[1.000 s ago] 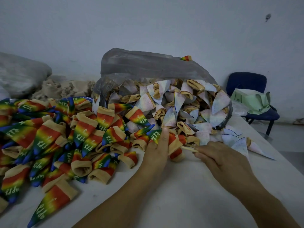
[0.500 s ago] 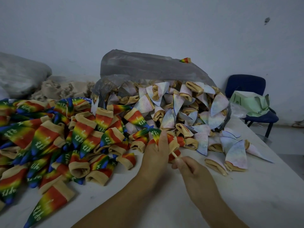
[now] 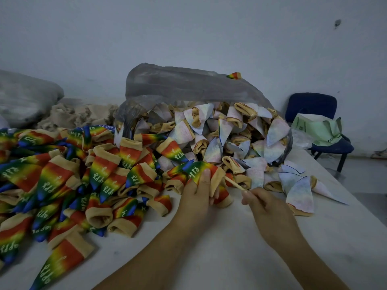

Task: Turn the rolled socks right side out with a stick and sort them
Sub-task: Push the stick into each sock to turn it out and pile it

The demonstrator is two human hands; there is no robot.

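On the white table [image 3: 240,243], nearest the camera, the left hand [image 3: 196,197] has its fingers curled round a rainbow sock [image 3: 199,167], holding it just off the tabletop with the tan cuff turned toward the other hand, probably so the opening stays presented and steady. The right hand [image 3: 263,204] pinches the near end of a thin wooden stick [image 3: 233,183] between thumb and curled fingers; its far end lies at the cuff, though whether it is inside cannot be told. The colours showing suggest this sock is already turned, so the stick is likely done with it. To the left lies a wide spread of rainbow socks [image 3: 100,172], right side out and kept apart as the sorted lot, close enough for the left hand to drop a sock there. White lettering runs along them, seemingly "happy", mostly upside down or cut off by folds. Behind and to the right, pale socks [image 3: 219,141], inside out and rolled to points, spill from a clear plastic bag [image 3: 184,84] lying on its side with its mouth toward the hands, which keeps the supply within reach. Farther left sits a beige heap [image 3: 79,114]. Against the wall stands a blue chair [image 3: 312,105] bearing a green bag [image 3: 316,130] whose print is too small to read.
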